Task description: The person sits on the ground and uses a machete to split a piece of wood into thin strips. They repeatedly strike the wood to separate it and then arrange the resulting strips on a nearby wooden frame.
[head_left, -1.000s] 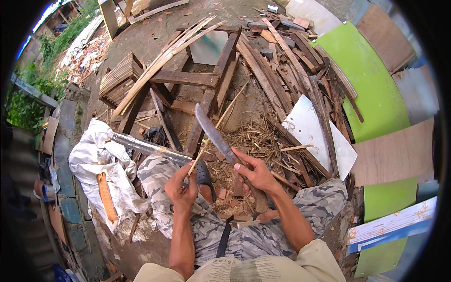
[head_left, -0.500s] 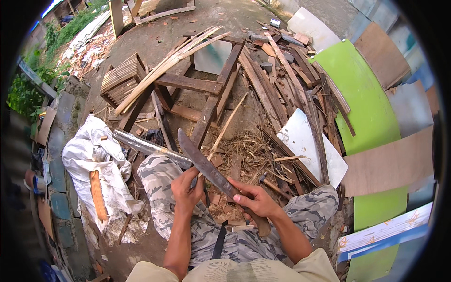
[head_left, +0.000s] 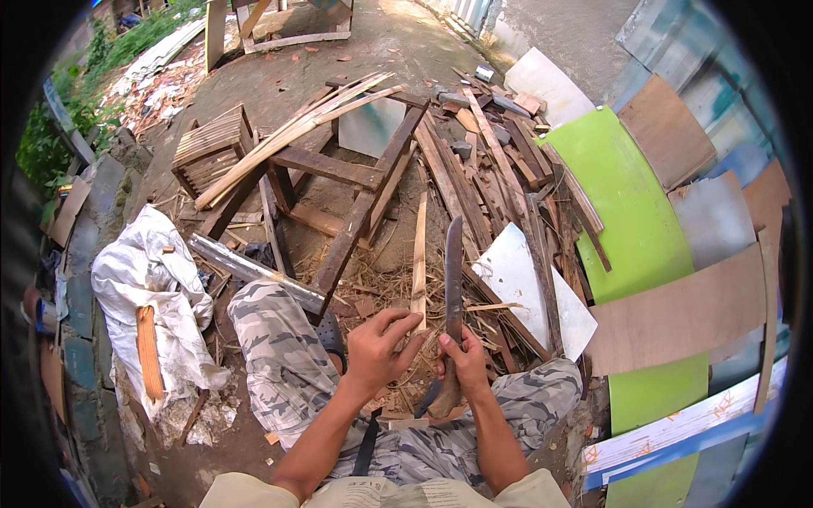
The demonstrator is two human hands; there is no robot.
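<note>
A long, narrow wooden strip (head_left: 420, 254) points away from me, its near end at my left hand (head_left: 381, 349). The fingers of that hand are pinched on the strip close to this end. My right hand (head_left: 464, 362) is closed round a machete (head_left: 454, 267) where the dark blade meets the curved wooden handle. The blade stands pointing away from me, just right of the strip and roughly alongside it. Below both hands, a small pale wood block (head_left: 402, 422) lies between my legs. The strip's lowest part is hidden by my fingers.
A dark wooden frame (head_left: 326, 165) with pale strips laid across it stands ahead. Scrap lumber (head_left: 474, 186) is heaped to its right, beside a white board (head_left: 542, 288) and green panels (head_left: 631, 203). A white sack (head_left: 152, 288) lies left. Shavings (head_left: 385, 275) cover the ground ahead.
The machete has swung from slanting across the strip to pointing straight away, now on its right. The strip has turned more upright in view, and my left hand has shifted right.
</note>
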